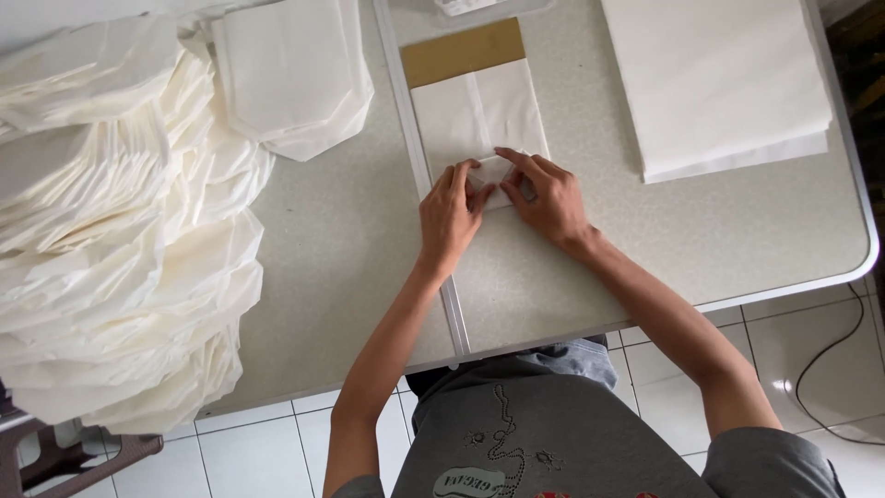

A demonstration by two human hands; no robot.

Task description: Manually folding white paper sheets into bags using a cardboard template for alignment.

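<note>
A white paper bag (475, 111) lies flat on the speckled grey table (350, 231), with a brown cardboard strip (463, 52) sticking out at its far end. My left hand (449, 217) and my right hand (546, 195) press on the bag's near end, fingers pinching a folded flap (492, 171) between them. Both hands rest side by side, thumbs close together over the fold.
A large heap of folded white paper bags (120, 231) fills the left side, with another one (295, 74) behind it. A stack of flat white sheets (719, 78) lies at the far right. A seam (442, 267) runs between two tabletops. Tiled floor and a cable (830, 360) lie below.
</note>
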